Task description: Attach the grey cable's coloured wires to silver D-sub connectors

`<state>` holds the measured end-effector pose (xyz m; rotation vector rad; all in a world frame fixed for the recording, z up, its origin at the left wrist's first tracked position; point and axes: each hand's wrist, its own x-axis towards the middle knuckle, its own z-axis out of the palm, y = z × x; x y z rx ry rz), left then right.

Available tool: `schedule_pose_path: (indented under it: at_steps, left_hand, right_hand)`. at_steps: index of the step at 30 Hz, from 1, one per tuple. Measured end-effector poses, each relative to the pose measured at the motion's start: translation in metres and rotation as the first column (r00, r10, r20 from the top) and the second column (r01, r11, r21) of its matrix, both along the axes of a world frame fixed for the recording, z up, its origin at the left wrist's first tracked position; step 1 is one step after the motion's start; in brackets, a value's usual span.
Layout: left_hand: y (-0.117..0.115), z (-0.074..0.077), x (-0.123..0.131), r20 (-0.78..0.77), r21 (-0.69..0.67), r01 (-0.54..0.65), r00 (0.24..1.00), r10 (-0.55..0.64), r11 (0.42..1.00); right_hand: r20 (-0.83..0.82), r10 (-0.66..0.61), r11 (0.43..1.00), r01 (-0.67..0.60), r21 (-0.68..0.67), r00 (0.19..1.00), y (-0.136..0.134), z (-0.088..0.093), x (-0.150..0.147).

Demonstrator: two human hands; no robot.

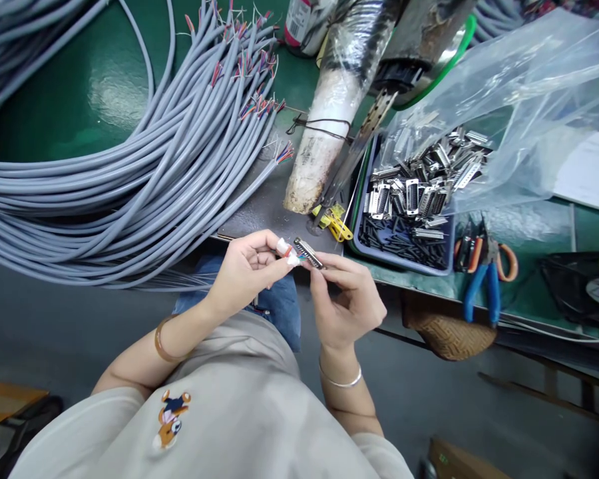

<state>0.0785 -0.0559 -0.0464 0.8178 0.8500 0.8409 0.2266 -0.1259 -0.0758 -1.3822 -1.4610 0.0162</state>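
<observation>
My left hand (247, 269) is closed in a pinch, with white wrapping on its thumb and index fingertips. Between those tips are fine coloured wires (301, 255), which meet a metal multi-pin connector (308, 253). The rest of their cable is mostly hidden by the hand. My right hand (347, 293) grips the connector's near right end between thumb and fingers. Both hands are close together, just off the bench's front edge. Beyond them, a yellow plastic-handled tool (335, 223) lies below a soldering iron's dark metal shaft (347, 159).
Grey cables (144, 179) with stripped coloured ends cover the bench's left side. A blue tray (403, 261) holds metal connectors (424, 186) and black tubing pieces (397, 239), partly under clear plastic (519, 113). Blue-handled pliers (486, 279) overhang the edge. A white wrapped tube (324, 133) slants down centrally.
</observation>
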Motion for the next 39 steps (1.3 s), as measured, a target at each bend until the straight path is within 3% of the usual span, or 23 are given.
schedule_pose_path:
  at_steps: [3,10,18,30,39]
  left_hand:
    - [0.0,-0.003,0.004,-0.03,0.027,0.009,1.0,-0.008,1.0]
    - [0.004,0.0,0.016,-0.093,0.16,-0.118,0.987,0.134,0.98]
    - [0.005,0.004,0.025,-0.216,0.331,-0.195,0.937,0.276,0.923]
    - [0.006,0.002,0.026,-0.262,0.417,-0.168,0.919,0.295,0.893]
    - [0.006,0.003,0.026,-0.194,0.473,-0.197,0.927,0.32,0.859]
  right_hand:
    - [-0.007,0.001,1.0,-0.001,-0.001,1.0,0.007,0.003,0.001]
    - [0.124,-0.052,0.998,0.054,-0.014,0.991,0.015,0.01,0.002]
    - [-0.019,-0.025,0.998,0.024,-0.061,1.0,0.023,0.005,0.002]
    - [0.034,-0.023,0.999,0.024,-0.039,0.999,0.031,0.007,0.005]
    - [0.054,-0.004,1.0,0.003,0.016,0.999,0.033,0.012,0.006]
